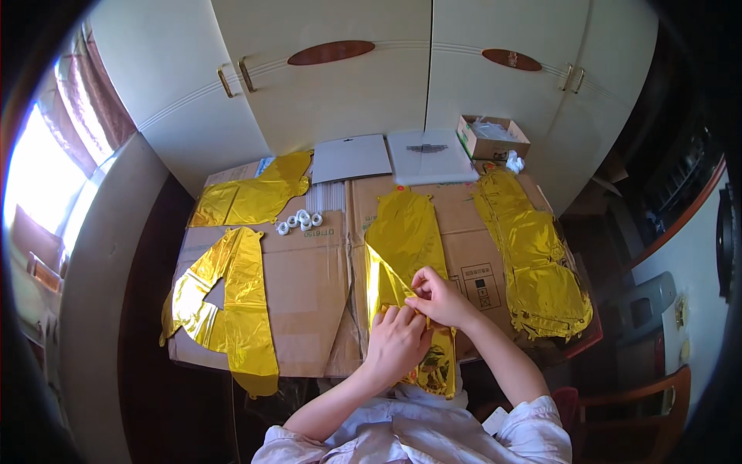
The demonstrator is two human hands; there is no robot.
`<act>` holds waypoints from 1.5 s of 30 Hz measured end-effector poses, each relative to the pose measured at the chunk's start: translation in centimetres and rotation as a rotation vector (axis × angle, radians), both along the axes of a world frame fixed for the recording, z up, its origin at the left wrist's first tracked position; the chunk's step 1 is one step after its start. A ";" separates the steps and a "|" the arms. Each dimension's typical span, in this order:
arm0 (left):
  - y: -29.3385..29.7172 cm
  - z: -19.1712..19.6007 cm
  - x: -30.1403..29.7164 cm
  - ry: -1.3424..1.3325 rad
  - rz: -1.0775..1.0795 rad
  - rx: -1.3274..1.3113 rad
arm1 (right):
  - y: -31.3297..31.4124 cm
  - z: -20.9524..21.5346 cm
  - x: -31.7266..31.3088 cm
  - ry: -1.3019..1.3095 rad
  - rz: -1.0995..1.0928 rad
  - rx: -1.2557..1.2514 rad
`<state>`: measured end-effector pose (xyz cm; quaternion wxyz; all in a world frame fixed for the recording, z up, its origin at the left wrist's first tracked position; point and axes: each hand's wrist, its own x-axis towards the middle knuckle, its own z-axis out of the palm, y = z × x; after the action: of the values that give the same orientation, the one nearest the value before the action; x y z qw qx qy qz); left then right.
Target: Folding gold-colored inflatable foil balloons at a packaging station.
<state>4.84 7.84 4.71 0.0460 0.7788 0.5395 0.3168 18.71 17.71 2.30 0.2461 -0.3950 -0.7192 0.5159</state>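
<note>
A flat gold foil balloon (406,224) lies lengthwise in front of me, its near end hanging past the table edge toward my lap. My left hand (398,338) is closed on the balloon's near part, fingers curled. Right beside it, my right hand (440,298) pinches the foil between thumb and fingertips. A fold runs diagonally across the foil up to my hands. Whatever small part sits between the fingertips is hidden.
More flat gold balloons lie at the far left (251,193), near left (247,309) and stacked at right (541,271). White ribbon rolls (304,220), clear straws (326,196), two flat packs (352,160) and a small box (495,139) share the cardboard-covered table (301,309).
</note>
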 end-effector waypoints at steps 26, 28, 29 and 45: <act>11.4 -2.7 -11.9 0.273 -0.159 -0.332 | -0.7 -2.2 1.6 -0.087 0.022 0.707; 11.7 -3.0 -12.0 0.331 -0.153 -0.317 | -0.7 -2.3 1.6 -0.086 0.018 0.698; 11.7 -2.9 -11.9 0.338 -0.148 -0.320 | -0.8 -2.3 1.6 -0.087 0.013 0.686; 12.2 -3.3 -11.6 0.426 -0.127 -0.279 | -0.8 -1.9 1.6 -0.104 0.018 0.653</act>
<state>-6.73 20.05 1.45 0.0582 0.8463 0.5255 0.0647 20.35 16.91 0.42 0.3179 -0.3147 -0.8617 0.2395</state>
